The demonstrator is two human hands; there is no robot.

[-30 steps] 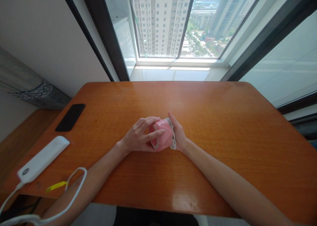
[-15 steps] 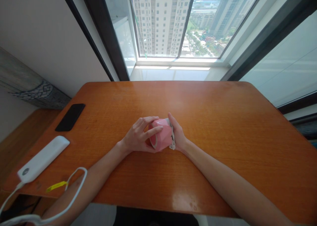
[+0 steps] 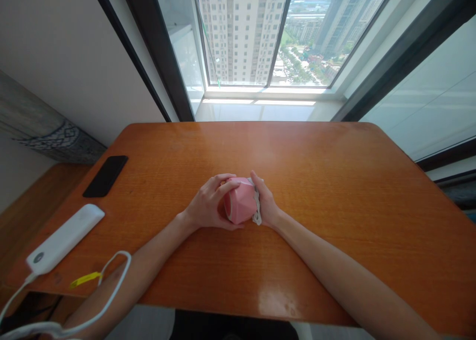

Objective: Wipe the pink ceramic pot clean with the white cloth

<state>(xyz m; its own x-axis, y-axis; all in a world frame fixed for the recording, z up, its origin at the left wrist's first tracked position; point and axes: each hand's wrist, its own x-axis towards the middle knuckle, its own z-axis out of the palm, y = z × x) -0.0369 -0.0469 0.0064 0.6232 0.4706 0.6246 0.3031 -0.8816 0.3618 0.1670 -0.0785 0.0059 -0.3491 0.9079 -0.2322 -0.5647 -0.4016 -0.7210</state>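
A pink faceted cup (image 3: 243, 201) is held on its side between my two hands, above the middle of the wooden table (image 3: 334, 221). Its rim faces left, toward my palm. My left hand (image 3: 210, 201) curls round the rim end, thumb below and fingers over the top. At the other end, my right hand (image 3: 267, 201) presses a crumpled whitish cloth (image 3: 256, 211) against the cup, thumb pointing up. Most of the cloth and the right fingers are hidden behind the cup.
A black phone (image 3: 105, 176) lies at the table's left edge. Nearer to me is a white power bank (image 3: 66, 238), with a white cable (image 3: 111, 300) crossing over my left forearm. A yellow tag (image 3: 85, 280) sits by the cable. Beyond the table's far edge is a window (image 3: 241, 37).
The cup has turned slightly in my hands, and its rim shows less now. My left fingers have shifted up and back along it. My right hand has barely moved.
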